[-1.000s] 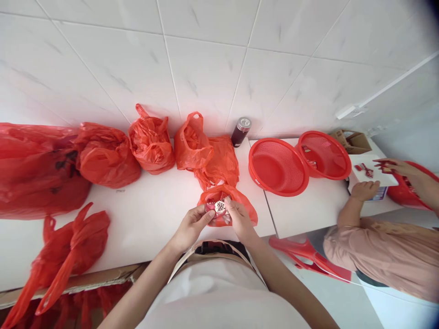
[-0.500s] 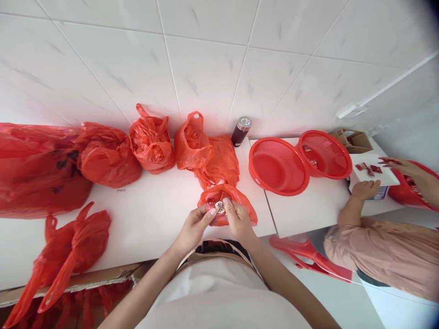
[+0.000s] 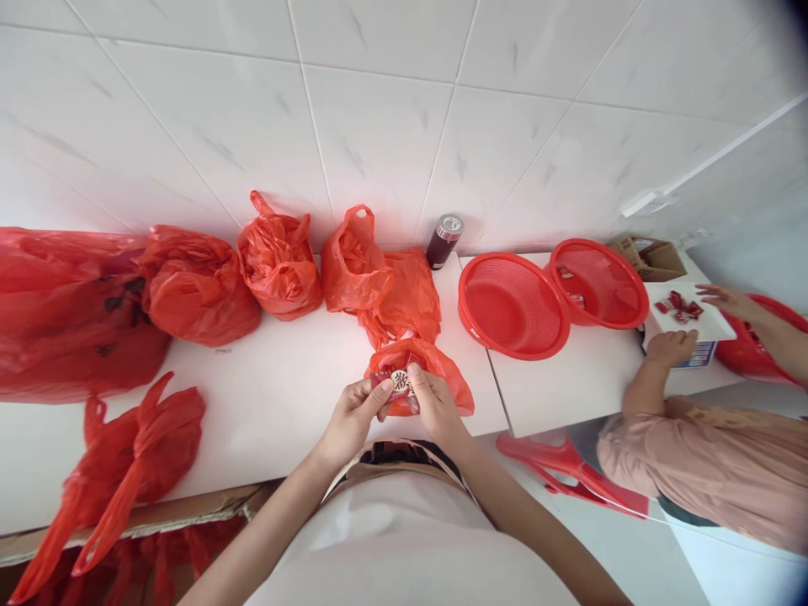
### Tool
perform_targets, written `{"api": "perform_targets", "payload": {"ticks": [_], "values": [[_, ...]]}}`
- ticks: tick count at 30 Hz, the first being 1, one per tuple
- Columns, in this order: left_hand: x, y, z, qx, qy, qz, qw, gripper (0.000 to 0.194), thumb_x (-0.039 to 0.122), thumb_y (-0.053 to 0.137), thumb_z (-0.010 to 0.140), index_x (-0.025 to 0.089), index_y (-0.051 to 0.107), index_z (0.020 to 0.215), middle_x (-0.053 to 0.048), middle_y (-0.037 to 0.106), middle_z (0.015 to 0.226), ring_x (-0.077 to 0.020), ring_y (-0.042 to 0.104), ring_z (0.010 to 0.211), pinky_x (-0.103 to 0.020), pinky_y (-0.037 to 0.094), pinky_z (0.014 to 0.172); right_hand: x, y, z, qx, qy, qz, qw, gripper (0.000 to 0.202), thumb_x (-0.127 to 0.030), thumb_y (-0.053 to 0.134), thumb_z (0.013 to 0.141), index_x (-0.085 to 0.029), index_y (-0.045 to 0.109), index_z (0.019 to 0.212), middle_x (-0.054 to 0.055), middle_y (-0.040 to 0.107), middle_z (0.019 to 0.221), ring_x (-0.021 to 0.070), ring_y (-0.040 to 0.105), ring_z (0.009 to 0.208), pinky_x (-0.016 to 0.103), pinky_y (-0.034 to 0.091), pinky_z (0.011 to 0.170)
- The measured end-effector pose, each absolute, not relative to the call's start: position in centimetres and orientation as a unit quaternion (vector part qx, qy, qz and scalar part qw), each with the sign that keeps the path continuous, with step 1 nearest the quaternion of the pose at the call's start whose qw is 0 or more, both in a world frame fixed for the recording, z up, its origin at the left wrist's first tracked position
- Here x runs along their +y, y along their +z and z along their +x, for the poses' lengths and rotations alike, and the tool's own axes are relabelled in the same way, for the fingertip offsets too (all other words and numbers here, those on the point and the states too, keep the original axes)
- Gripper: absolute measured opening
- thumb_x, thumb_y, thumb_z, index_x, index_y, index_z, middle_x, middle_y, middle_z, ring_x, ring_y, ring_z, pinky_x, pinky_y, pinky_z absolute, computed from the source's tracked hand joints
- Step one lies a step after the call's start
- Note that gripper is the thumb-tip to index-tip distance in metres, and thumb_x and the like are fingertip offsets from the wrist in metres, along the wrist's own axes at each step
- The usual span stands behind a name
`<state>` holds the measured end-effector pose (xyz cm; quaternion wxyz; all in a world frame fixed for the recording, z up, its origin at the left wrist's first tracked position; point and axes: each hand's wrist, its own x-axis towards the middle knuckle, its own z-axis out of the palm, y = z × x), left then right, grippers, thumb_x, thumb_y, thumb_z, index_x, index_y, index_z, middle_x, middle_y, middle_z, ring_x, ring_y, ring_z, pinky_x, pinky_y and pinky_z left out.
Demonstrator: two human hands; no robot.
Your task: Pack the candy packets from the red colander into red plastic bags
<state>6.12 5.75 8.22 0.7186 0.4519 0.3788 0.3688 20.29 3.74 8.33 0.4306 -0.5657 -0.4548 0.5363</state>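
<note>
In front of you, an open red bag (image 3: 453, 389) is lying by the near edge of the white bench (image 3: 271, 412); your hands are partly hiding what is inside its mouth. Toward the back edge, on the right, two baskets are standing side by side: the left basket (image 3: 543, 290) and the right basket (image 3: 609, 273), which is holding a few small wrapped pieces (image 3: 576, 299). Near the bench's right end, a white tray (image 3: 716, 324) is carrying several red-wrapped candies (image 3: 682, 310). Bulging red bags (image 3: 195, 290) are lining the back edge on the left.

Your forearms are slanting inward, and your hands are sitting close together over the open bag. Your left hand (image 3: 352, 412) is keeping its thumb on top, and your right hand (image 3: 440, 408) is mirroring it. The fingers of both are clamping on a dark red packet (image 3: 399, 385), one hand at each side. The packet is lying between your thumbs, its round pale label facing up.
</note>
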Motion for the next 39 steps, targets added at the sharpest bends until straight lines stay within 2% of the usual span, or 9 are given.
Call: {"api": "perform_targets", "payload": {"ticks": [5,7,11,13,16,19,22,27,39], "values": [[5.8,8.5,6.3,0.335,0.367,0.448,0.743,0.044,0.044,0.051,0.093,0.019,0.046,0.056,-0.002,0.061,0.064,-0.0147,0.055,0.068,-0.027,0.040,0.068,3.8,8.1,20.0,-0.420,0.605,-0.526,0.426,0.061,-0.066,0.030,0.093,-0.020,0.043,0.055,-0.001,0.041,0.052,0.0116,0.041,0.052,0.027,0.034,0.053],[5.8,8.5,6.5,0.342,0.359,0.452,0.741,0.045,0.045,0.049,0.093,0.019,0.046,0.057,-0.004,0.064,0.068,-0.0167,0.058,0.072,-0.028,0.041,0.070,3.9,7.8,19.9,-0.399,0.613,-0.520,0.442,0.060,-0.067,0.035,0.091,-0.020,0.044,0.056,-0.002,0.041,0.051,0.0112,0.041,0.050,0.026,0.035,0.052],[6.0,8.3,6.6,0.376,0.340,0.471,0.722,0.046,0.050,0.051,0.090,0.019,0.048,0.056,0.001,0.053,0.058,-0.0124,0.047,0.059,-0.027,0.041,0.068,4.0,7.0,20.0,-0.381,0.588,-0.540,0.466,0.054,-0.065,0.044,0.089,-0.021,0.042,0.059,-0.004,0.037,0.050,0.0110,0.036,0.048,0.026,0.031,0.047],[6.0,8.3,6.6,0.390,0.336,0.474,0.714,0.048,0.054,0.053,0.088,0.019,0.048,0.055,0.004,0.044,0.052,-0.0107,0.037,0.053,-0.026,0.039,0.064,4.1,6.7,20.2,-0.394,0.569,-0.556,0.460,0.053,-0.064,0.043,0.090,-0.022,0.040,0.060,-0.004,0.036,0.050,0.0109,0.033,0.047,0.026,0.029,0.046],[6.0,8.2,6.6,0.420,0.327,0.481,0.697,0.051,0.059,0.053,0.085,0.019,0.045,0.053,0.004,0.039,0.051,-0.0102,0.032,0.053,-0.025,0.035,0.060,4.0,6.7,20.4,-0.417,0.542,-0.577,0.447,0.052,-0.064,0.040,0.091,-0.022,0.041,0.061,-0.004,0.035,0.052,0.0110,0.032,0.047,0.027,0.027,0.046],[6.0,8.0,6.5,0.445,0.319,0.491,0.678,0.052,0.063,0.053,0.082,0.019,0.045,0.055,0.004,0.040,0.053,-0.0103,0.034,0.055,-0.025,0.033,0.058,3.9,6.8,20.3,-0.437,0.500,-0.600,0.446,0.052,-0.063,0.040,0.092,-0.021,0.042,0.061,-0.002,0.040,0.054,0.0117,0.036,0.050,0.027,0.030,0.047],[6.0,7.8,6.4,0.424,0.301,0.509,0.686,0.049,0.062,0.059,0.078,0.017,0.052,0.061,0.003,0.048,0.059,-0.0112,0.041,0.059,-0.025,0.038,0.061,3.7,7.2,20.2,-0.456,0.463,-0.616,0.444,0.051,-0.060,0.039,0.093,-0.021,0.045,0.061,0.000,0.049,0.056,0.0134,0.045,0.053,0.027,0.036,0.050],[5.8,7.7,6.2,0.406,0.300,0.481,0.717,0.045,0.058,0.065,0.076,0.015,0.059,0.065,0.001,0.056,0.062,-0.0117,0.049,0.061,-0.026,0.042,0.064,3.9,8.2,20.5,-0.459,0.550,-0.543,0.438,0.049,-0.058,0.037,0.095,-0.022,0.050,0.064,0.001,0.057,0.059,0.0160,0.056,0.058,0.029,0.045,0.057],[5.8,7.3,5.8,0.401,0.267,0.529,0.699,0.042,0.053,0.060,0.082,0.015,0.062,0.065,0.000,0.060,0.062,-0.0129,0.052,0.062,-0.025,0.042,0.064,4.4,7.8,21.2,-0.445,0.574,-0.537,0.429,0.042,-0.057,0.044,0.092,-0.021,0.049,0.070,-0.001,0.055,0.066,0.0142,0.055,0.064,0.027,0.048,0.063]]}}
